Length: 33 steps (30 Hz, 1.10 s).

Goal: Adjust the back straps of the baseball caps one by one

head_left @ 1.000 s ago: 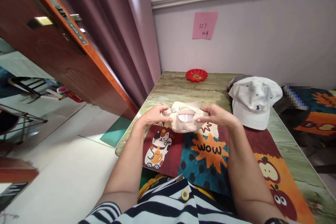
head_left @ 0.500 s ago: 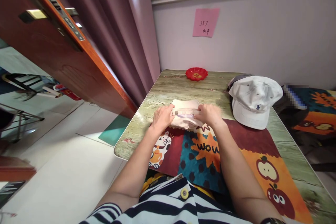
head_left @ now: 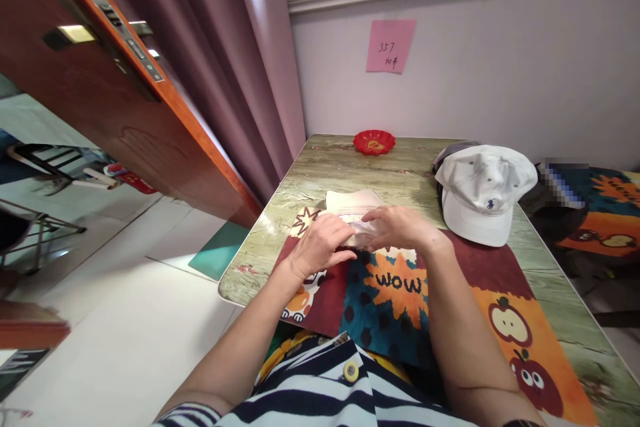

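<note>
A cream cap (head_left: 354, 201) lies on the patterned mat near the middle of the table, its brim pointing away from me. My left hand (head_left: 327, 240) is closed over the cap's left near side, with its thumb out along the edge. At the right near side my right hand (head_left: 395, 227) grips the cap, fingers bent over it and thumb underneath. Both hands partly cover the crown, so its near rim is mostly hidden.
Stacked caps with a white cap (head_left: 487, 190) on top stand at the right. A red scalloped dish (head_left: 374, 142) sits at the back. The wooden-patterned table (head_left: 420, 177) meets the wall. An open door (head_left: 165, 120) is on the left.
Both hands have moved from the cap's sides toward its near edge. The left hand has come nearer to me and inward, and its grip has shifted. The cap stays nearly in place.
</note>
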Each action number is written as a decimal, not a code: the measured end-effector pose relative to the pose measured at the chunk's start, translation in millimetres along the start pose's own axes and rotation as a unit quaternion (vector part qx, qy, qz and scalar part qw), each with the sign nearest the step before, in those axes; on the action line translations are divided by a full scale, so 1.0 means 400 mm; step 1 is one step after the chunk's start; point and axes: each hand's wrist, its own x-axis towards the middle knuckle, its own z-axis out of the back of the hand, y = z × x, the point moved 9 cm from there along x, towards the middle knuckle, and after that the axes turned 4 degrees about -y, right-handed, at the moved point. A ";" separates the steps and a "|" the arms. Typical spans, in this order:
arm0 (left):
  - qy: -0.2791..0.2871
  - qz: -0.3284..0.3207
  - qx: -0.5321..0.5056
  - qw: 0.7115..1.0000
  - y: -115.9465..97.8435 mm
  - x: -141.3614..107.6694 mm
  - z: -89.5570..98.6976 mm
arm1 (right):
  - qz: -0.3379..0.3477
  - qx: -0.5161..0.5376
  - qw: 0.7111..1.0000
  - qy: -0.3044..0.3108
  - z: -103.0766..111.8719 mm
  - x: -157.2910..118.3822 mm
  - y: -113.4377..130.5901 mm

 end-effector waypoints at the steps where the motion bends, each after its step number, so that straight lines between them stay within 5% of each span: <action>1: 0.009 0.006 0.021 1.000 0.005 -0.002 -0.016 | -0.002 -0.027 1.000 0.014 -0.020 0.006 0.002; 5: 0.039 0.054 0.068 0.995 0.060 0.006 -0.062 | -0.001 -0.133 0.990 0.056 -0.096 0.044 0.006; 8: 0.065 0.051 0.008 0.997 0.076 0.031 -0.044 | -0.003 -0.122 0.991 0.057 -0.092 0.049 -0.013; 11: 0.067 0.066 -0.106 0.990 0.066 0.067 0.045 | 0.040 0.049 0.998 -0.015 -0.002 0.021 -0.025; 15: 0.112 0.139 -0.322 0.930 0.045 0.109 0.152 | 0.091 0.292 0.950 -0.064 0.131 -0.032 -0.025; 19: 0.191 0.183 -0.461 0.847 0.023 0.151 0.169 | 0.101 0.388 0.915 -0.050 0.200 -0.045 0.014; 23: 0.180 0.206 -0.509 0.816 0.022 0.206 0.151 | 0.084 0.469 0.877 -0.062 0.234 -0.034 0.011; 28: 0.105 0.240 -0.618 0.742 0.011 0.242 0.120 | 0.067 0.569 0.820 -0.021 0.187 -0.012 -0.084; 33: 0.127 0.256 -0.650 0.704 -0.003 0.242 0.039 | 0.060 0.620 0.782 0.023 0.071 -0.010 -0.192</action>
